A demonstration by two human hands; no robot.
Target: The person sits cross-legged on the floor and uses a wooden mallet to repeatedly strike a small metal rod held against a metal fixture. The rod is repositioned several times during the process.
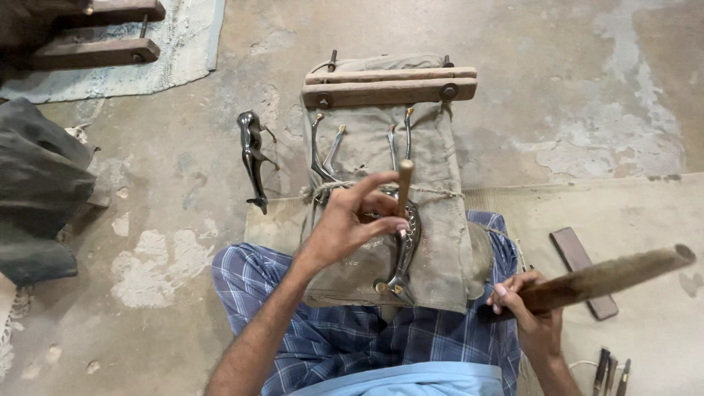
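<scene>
My left hand (352, 220) grips a wooden-handled chisel (404, 180), held upright with its tip on a dark metal figure (405, 257). That figure lies on a cloth-covered block (440, 220) resting on my lap. Several more thin metal pieces (323, 150) are tucked under a cord across the cloth. My right hand (532, 308) holds a thick wooden mallet stick (609, 275), raised to the right of the block.
A dark metal animal figure (253, 158) lies on the concrete floor to the left. A wooden clamp (389, 84) tops the block. A flat sharpening stone (583, 271) and several small tools (612, 370) lie on the mat at the right. Dark cloth (37, 191) sits far left.
</scene>
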